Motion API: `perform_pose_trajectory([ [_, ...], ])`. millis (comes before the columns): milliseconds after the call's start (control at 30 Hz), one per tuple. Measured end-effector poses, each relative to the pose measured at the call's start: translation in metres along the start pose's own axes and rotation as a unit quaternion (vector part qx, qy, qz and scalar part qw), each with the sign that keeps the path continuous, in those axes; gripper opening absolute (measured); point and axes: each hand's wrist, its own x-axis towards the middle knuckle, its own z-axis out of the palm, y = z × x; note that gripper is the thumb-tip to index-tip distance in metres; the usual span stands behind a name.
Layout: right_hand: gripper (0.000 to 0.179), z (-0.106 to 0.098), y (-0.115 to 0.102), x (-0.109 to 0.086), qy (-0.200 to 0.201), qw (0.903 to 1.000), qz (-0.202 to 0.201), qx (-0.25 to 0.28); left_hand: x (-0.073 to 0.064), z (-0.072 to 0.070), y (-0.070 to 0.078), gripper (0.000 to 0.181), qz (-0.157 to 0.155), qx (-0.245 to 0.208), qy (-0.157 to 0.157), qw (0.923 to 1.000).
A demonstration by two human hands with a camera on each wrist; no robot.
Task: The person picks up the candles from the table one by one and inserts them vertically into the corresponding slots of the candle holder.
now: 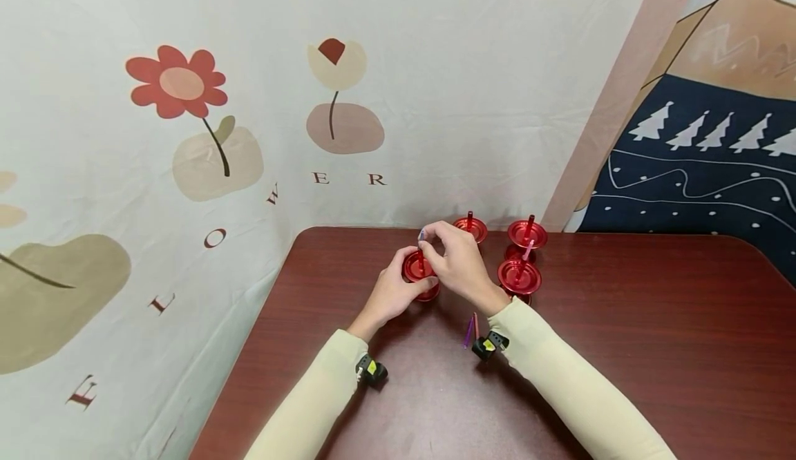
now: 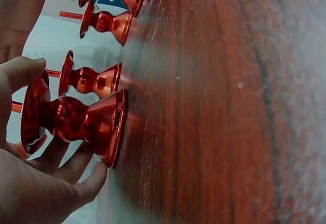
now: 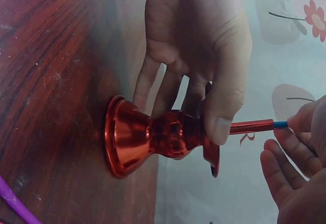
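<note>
So the left hand [image 1: 393,286] had thumb and fingers wrapped round a red candlestick [image 3: 130,138] on the table [image 1: 653,322], left of three other candlesticks [image 1: 521,279]. The right hand [image 1: 460,258] was pinching a blue stick [image 3: 280,124] at its stem's tip. Purple stick [image 1: 469,333] lay nearer, pink stick [image 1: 528,250] stuck up from the closest of those three.

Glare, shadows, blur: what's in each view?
Head: shadows beside the pale yellow fabric sleeves, sheen on the reddish wooden table; left wrist: highlights on the glossy red waisted holder, table blurred toward the right edge; right wrist: highlights on that holder.
</note>
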Motion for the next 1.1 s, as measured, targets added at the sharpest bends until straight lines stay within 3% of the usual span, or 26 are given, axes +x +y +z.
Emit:
perform_pose_trajectory([
  [300,0.006,-0.003,-0.003,0.003,-0.032,0.9993,0.0,-0.021,0.011,0.01,-0.028,0.071,0.018,0.013,0.005,0.9998],
  [433,0.007,-0.004,-0.003,0.003,-0.043,0.9988,0.006,-0.024,0.003,0.005,-0.007,0.072,0.008,-0.009,-0.004,0.9999],
  [467,0.006,-0.005,-0.003,0.003,-0.046,0.9986,0.009,-0.024,0.004,0.006,-0.011,0.071,0.017,-0.008,-0.004,0.9998],
  [600,0.007,-0.008,-0.004,0.001,-0.055,0.998,0.027,-0.014,-0.001,0.002,0.001,0.071,0.009,-0.017,-0.007,0.9998],
  [633,0.009,-0.009,-0.004,0.0,-0.058,0.9977,0.034,-0.009,0.001,0.005,-0.007,0.07,0.018,-0.013,-0.004,0.9997],
  [700,0.014,-0.011,-0.004,-0.004,-0.062,0.9969,0.049,0.0,0.002,0.005,-0.006,0.072,0.003,-0.013,-0.008,0.9999],
  [833,0.02,-0.02,-0.005,-0.016,-0.076,0.9943,0.073,0.015,0.018,0.02,-0.046,0.078,0.011,0.009,0.006,0.9999],
  [967,0.017,-0.036,-0.007,-0.03,-0.089,0.9938,0.066,0.0,0.031,0.03,-0.075,0.082,0.003,0.011,0.009,0.9999],
  [1033,0.015,-0.045,-0.007,-0.039,-0.095,0.9937,0.058,-0.011,0.034,0.031,-0.08,0.083,0.003,0.01,0.006,0.9999],
  [1100,0.012,-0.055,-0.005,-0.048,-0.101,0.9935,0.048,-0.024,0.026,0.025,-0.059,0.079,-0.003,0.003,-0.001,1.0],
])
